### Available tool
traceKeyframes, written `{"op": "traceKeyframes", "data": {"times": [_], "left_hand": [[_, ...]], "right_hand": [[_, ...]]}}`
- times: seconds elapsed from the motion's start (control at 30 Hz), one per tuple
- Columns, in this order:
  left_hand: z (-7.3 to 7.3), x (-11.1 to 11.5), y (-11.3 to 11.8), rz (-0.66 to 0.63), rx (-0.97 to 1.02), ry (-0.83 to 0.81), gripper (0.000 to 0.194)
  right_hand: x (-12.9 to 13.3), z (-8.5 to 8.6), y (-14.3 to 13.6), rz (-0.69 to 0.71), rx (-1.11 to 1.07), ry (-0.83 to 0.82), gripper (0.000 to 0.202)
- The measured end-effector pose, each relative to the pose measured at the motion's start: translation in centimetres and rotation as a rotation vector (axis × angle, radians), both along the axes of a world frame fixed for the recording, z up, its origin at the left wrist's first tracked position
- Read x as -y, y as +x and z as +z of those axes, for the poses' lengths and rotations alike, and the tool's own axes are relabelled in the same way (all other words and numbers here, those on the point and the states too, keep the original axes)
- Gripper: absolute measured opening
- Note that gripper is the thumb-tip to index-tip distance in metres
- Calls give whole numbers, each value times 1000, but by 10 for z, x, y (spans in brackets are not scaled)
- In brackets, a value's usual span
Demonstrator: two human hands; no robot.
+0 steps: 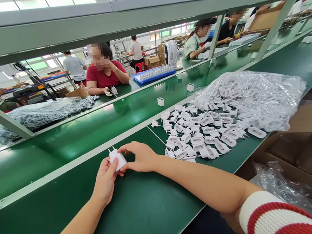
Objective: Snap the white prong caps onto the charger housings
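1. Charger (118, 161): a small white block with rounded edges and two thin prongs (111, 149) standing out of one end. Its visible face looks smooth and plain, though fingers cover part of it.
2. The prongs point away from the wearer, toward the green belt (67, 132), leaning a little to the left. The long axis follows that line, from the prongs back toward the wearer's body.
3. It is held up over the near green table (146, 212), left of a loose pile of white plastic parts (202, 135).
4. The left hand (106, 179) grips it with the thumb laid across the face; the other fingers are mostly hidden behind.
5. The right hand (141, 157) has forefinger and thumb curled narrowly around its right side, the forefinger near the prong end and the thumb near the opposite end.
6. A clear plastic bag (271, 88) of similar parts lies beyond the pile, to the right.
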State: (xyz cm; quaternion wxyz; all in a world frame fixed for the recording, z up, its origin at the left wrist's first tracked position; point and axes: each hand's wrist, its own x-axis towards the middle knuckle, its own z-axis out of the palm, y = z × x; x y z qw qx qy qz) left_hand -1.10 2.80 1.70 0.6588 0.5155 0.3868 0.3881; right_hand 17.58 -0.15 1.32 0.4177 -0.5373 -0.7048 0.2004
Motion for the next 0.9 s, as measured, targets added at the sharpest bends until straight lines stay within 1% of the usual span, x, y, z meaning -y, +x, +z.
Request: {"op": "traceKeyframes", "data": {"times": [0.1,0.17,0.23,0.3,0.4,0.5,0.57,0.63,0.7,0.77,0.83,0.9], "left_hand": [[-2,0,1,53,10,18,74],[-4,0,2,87,20,43,75],[-8,-1,3,119,30,76,76],[-12,-2,4,147,39,114,78],[-15,-2,5,146,29,153,74],[-15,-1,7,128,-10,178,68],[-14,0,7,121,-32,187,65],[-13,1,7,116,-44,194,65],[-13,2,8,111,-55,201,64],[-11,4,8,114,-65,195,64],[-9,3,11,122,-89,161,61],[-5,-6,16,140,-131,122,54]], "right_hand": [[-3,4,7,-3,34,-67,56],[-7,7,14,-41,66,-98,59],[-11,11,25,-131,103,-119,60],[-15,15,39,-265,147,-142,62],[-18,19,61,-439,228,-209,72],[-20,20,76,-518,331,-307,88],[-21,19,82,-534,387,-377,92],[-22,16,86,-531,431,-438,88],[-22,15,88,-516,464,-473,76],[-21,14,88,-510,490,-468,63],[-20,15,87,-521,508,-435,54],[-19,16,86,-530,513,-401,48]]}}
